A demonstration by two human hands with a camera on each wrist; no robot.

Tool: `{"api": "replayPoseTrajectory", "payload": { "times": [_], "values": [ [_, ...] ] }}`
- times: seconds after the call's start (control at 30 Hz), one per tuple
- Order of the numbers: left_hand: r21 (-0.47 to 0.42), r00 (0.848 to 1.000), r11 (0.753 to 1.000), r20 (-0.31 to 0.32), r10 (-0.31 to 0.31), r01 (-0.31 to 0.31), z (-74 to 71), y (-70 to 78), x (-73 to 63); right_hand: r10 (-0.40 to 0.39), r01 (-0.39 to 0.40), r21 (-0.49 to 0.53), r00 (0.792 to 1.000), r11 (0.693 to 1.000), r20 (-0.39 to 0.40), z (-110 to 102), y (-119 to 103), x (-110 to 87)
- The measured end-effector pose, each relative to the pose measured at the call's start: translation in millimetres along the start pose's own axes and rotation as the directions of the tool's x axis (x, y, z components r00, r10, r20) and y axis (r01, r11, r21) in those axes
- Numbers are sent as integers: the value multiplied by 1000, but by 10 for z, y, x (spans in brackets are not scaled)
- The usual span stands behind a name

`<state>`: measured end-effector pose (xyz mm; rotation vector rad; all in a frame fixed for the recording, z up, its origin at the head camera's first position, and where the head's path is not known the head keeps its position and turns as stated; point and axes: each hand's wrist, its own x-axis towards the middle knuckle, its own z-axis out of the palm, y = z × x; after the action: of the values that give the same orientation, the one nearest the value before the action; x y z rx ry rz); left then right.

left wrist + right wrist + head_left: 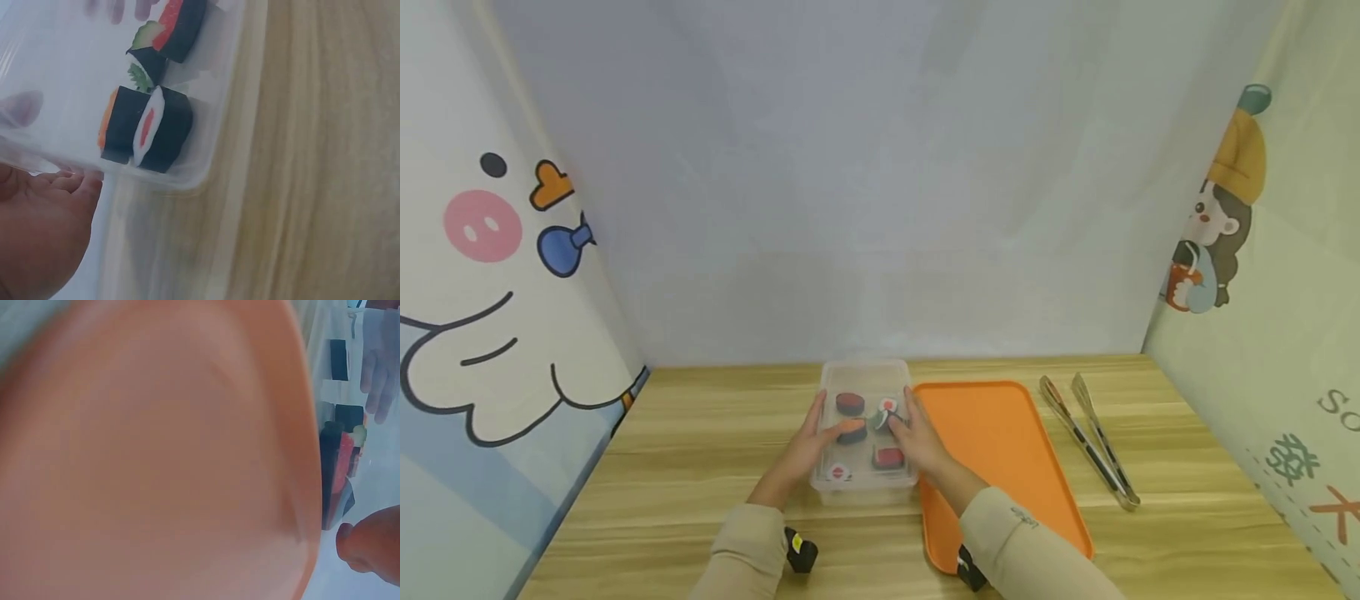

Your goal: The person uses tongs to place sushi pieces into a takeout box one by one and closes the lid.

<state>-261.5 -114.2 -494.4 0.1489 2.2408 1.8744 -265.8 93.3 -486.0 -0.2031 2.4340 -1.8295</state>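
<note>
A clear plastic box [865,482] stands on the table between both hands, with several sushi pieces [850,403] inside. My left hand [799,457] grips its left side, thumb lying over the top and fingers along the wall. On the opposite side my right hand [922,443] grips the box likewise, thumb over the top. In the left wrist view, dark-wrapped sushi [172,134] shows through the cloudy wall. The right wrist view catches the right thumb [372,545] against the box, with red-topped sushi [342,464] behind the plastic. Parts of the fingers are hidden.
An orange tray [992,442] lies just right of the box, under the right forearm. Metal tongs [1081,437] with dark grips lie spread on the wooden table [700,450] beyond the tray. A pale curtain [880,208] hangs behind the table, with printed cloths at both sides.
</note>
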Motion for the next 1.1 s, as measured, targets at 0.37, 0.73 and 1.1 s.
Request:
{"api": "replayPoseTrajectory", "payload": {
  "times": [0.37, 0.73, 1.1],
  "values": [
    [113, 996, 989, 24, 91, -93, -245, -4, 152, 20, -19, -59, 1000, 998, 17, -96, -76, 245],
    [124, 998, 991, 53, 44, -50, -209, -47, 436, 23, -15, -145, 998, 989, 54, -122, -29, 425],
    [136, 998, 990, 59, 31, -39, -331, 37, 472, 37, -30, -168, 999, 985, 38, -143, -104, 466]
  ]
}}
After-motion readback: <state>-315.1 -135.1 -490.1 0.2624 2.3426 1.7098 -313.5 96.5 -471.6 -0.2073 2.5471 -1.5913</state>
